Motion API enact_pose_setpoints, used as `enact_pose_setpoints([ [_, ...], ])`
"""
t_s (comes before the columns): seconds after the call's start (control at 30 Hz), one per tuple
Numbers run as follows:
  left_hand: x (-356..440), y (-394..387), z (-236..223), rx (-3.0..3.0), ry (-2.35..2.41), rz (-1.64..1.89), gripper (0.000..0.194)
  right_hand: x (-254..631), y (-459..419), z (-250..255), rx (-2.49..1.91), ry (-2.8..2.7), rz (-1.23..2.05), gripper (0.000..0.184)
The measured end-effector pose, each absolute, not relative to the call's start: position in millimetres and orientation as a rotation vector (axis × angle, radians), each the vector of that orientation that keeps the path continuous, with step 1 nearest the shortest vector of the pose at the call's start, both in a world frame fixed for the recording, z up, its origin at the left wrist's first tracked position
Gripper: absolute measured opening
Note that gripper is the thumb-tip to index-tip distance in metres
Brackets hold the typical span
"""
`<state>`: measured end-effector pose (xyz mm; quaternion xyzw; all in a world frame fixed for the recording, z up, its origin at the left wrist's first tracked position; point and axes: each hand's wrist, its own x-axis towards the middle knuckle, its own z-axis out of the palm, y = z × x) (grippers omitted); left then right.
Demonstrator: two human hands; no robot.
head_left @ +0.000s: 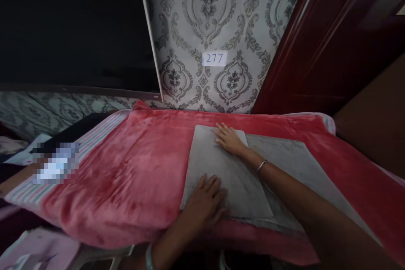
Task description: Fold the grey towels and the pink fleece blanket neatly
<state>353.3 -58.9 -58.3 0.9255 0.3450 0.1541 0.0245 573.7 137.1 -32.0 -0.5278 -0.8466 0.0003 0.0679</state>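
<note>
A grey towel (218, 168) lies folded on a red plush blanket (133, 168) that covers a table. My left hand (204, 200) rests flat on the near left corner of the folded part, fingers spread. My right hand (228, 138) lies flat on its far edge, fingers stretched out, a bracelet on the wrist. An unfolded layer of the towel (300, 164) spreads out to the right under my right forearm.
A patterned wallpaper wall with a paper label reading 277 (214, 58) stands behind. A dark screen (72, 25) fills the upper left. A dark red wooden door (332, 38) is at the right. A striped cloth edge (95, 139) shows at the blanket's left.
</note>
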Motion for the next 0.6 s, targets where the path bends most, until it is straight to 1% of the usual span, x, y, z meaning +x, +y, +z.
enact_pose_setpoints([
  [0.1,342.2,-59.0,-61.0,2.857,1.211,0.578,0.049,540.7,115.5,-30.0,-1.239,-2.737,0.103,0.058],
  [0.2,333.8,-60.7,-70.7,2.852,1.343,0.564,0.059,517.0,111.5,-36.7,-1.038,-2.883,0.252,0.06],
  [0.27,331.7,-62.7,-78.8,2.863,1.377,0.523,0.064,509.8,122.4,-42.8,-1.04,-2.904,0.291,0.063],
  [0.37,332.0,-65.7,-87.8,2.881,1.411,0.493,0.067,508.0,152.3,-49.5,-1.148,-2.843,0.26,0.063],
  [0.6,332.1,-66.3,-94.7,2.874,1.409,0.498,0.074,514.6,216.6,-56.2,-1.356,-2.748,0.224,0.064],
])
